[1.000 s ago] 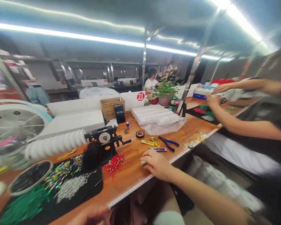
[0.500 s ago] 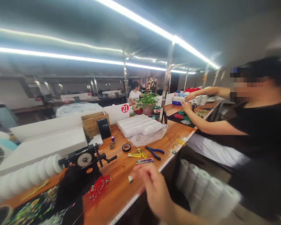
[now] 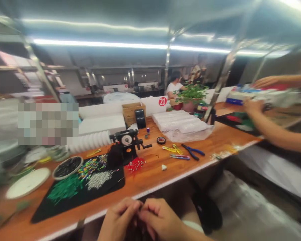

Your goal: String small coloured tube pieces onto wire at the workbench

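Observation:
My left hand [image 3: 119, 217] and my right hand [image 3: 163, 217] meet in front of the bench's near edge, fingertips pinched together. Whatever lies between the fingers is too small or hidden to make out. Beyond them on the wooden bench [image 3: 145, 177] lies a black mat [image 3: 72, 204] with green strips [image 3: 64, 188], silvery-white small pieces [image 3: 99, 179] and multicoloured beads [image 3: 89, 167]. Red strands with pale beads [image 3: 135, 164] lie beside a black hand-cranked device with a dial [image 3: 127, 140]. A small whitish lump [image 3: 164, 167] rests nearer the edge.
Blue-handled pliers [image 3: 193, 151], thread snips [image 3: 180, 157], yellow-handled tools [image 3: 172, 148] and black tape [image 3: 161, 140] lie right of the crank. Behind are plastic-wrapped white rolls [image 3: 180, 122]. A bowl of black pieces [image 3: 68, 167] stands left. A co-worker's arms [image 3: 273, 124] reach in at right.
The view has swung left, bringing the whole mat and bowl into sight. My right hand has come away from over the bench edge, and both hands now meet low in front.

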Motion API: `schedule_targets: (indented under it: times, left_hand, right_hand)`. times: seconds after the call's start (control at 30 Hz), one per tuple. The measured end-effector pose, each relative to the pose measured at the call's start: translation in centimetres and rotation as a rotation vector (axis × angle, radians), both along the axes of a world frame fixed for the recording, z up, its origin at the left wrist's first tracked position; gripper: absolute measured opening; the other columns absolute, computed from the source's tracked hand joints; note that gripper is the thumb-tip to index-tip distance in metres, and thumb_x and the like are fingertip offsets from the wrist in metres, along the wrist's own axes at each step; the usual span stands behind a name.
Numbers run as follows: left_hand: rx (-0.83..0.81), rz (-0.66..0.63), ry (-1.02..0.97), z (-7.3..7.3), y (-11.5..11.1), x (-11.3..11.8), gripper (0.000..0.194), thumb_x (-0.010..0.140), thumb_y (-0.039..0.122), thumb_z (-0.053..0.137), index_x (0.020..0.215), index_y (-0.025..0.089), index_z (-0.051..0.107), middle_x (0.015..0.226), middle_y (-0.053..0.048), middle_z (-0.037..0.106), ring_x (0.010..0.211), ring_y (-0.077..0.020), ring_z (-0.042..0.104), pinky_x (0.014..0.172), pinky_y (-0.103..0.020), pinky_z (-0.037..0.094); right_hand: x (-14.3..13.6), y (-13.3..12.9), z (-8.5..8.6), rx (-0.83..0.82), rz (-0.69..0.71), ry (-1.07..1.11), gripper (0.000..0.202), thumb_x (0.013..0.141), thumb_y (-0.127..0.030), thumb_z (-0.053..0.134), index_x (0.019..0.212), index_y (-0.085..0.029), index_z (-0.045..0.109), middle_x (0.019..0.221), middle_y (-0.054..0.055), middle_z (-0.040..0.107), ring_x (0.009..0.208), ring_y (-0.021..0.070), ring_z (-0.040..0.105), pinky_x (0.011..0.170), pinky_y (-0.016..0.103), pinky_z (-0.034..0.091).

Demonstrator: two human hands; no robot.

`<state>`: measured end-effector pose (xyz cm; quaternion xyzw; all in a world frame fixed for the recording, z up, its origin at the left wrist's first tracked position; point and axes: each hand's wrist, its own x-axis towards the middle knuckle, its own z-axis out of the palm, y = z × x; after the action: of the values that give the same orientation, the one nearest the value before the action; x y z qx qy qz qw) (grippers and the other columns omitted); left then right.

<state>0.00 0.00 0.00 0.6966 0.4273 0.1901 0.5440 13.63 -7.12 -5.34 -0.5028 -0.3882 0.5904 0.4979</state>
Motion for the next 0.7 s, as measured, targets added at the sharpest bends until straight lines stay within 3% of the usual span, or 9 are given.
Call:
schedule_targets:
  times: [0.1,0.23,0.43,0.57,0.7]
  left_hand:
    - [0.045,0.12,0.006,1.4,0.2,-0.3,0.038,0.073,0.045,0.059,0.049,0.017,0.052,0.048,0.002,0.049,0.048,-0.0116,0.044,0.049,-0.022,0.036]
    - [0.129,0.133,-0.03,2.6,1.1,-0.7,0.036,0.073,0.041,0.059,0.048,0.017,0.052,0.05,0.001,0.05,0.051,-0.0121,0.046,0.052,-0.022,0.036]
    - [0.179,0.111,-0.125,2.6,2.0,-0.5,0.034,0.075,0.036,0.061,0.049,0.015,0.055,0.053,0.001,0.051,0.054,-0.0111,0.046,0.055,-0.023,0.035]
    - [0.169,0.102,-0.167,2.8,2.9,0.2,0.034,0.074,0.035,0.061,0.049,0.015,0.053,0.052,0.001,0.049,0.052,-0.0108,0.045,0.053,-0.023,0.034]
    - [0.181,0.102,-0.201,3.3,3.2,0.4,0.033,0.074,0.034,0.062,0.049,0.015,0.054,0.051,0.001,0.049,0.052,-0.0107,0.044,0.054,-0.023,0.034]
  right_hand:
    - [-0.8,-0.3,0.0,-0.007,0.085,-0.052,0.04,0.075,-0.05,0.058,0.068,-0.011,0.055,0.041,-0.007,0.042,0.037,0.0007,0.037,0.04,0.011,0.027]
    - [-1.1,-0.8,-0.6,-0.002,0.191,-0.128,0.042,0.075,-0.053,0.057,0.067,-0.012,0.054,0.042,-0.007,0.039,0.039,0.0013,0.037,0.042,0.012,0.027]
    - [-0.1,-0.9,-2.4,0.144,0.256,-0.329,0.051,0.078,-0.06,0.046,0.065,-0.012,0.055,0.062,0.0,0.051,0.058,0.0037,0.043,0.058,0.014,0.035]
    - [1.1,-1.3,-2.8,0.071,0.29,-0.41,0.06,0.073,-0.071,0.041,0.061,-0.012,0.05,0.065,0.001,0.049,0.064,0.0053,0.04,0.063,0.016,0.034]
    - [2.5,-1.6,-2.3,0.059,0.371,-0.481,0.056,0.077,-0.066,0.041,0.062,-0.013,0.052,0.063,0.0,0.048,0.061,0.0047,0.037,0.061,0.015,0.033]
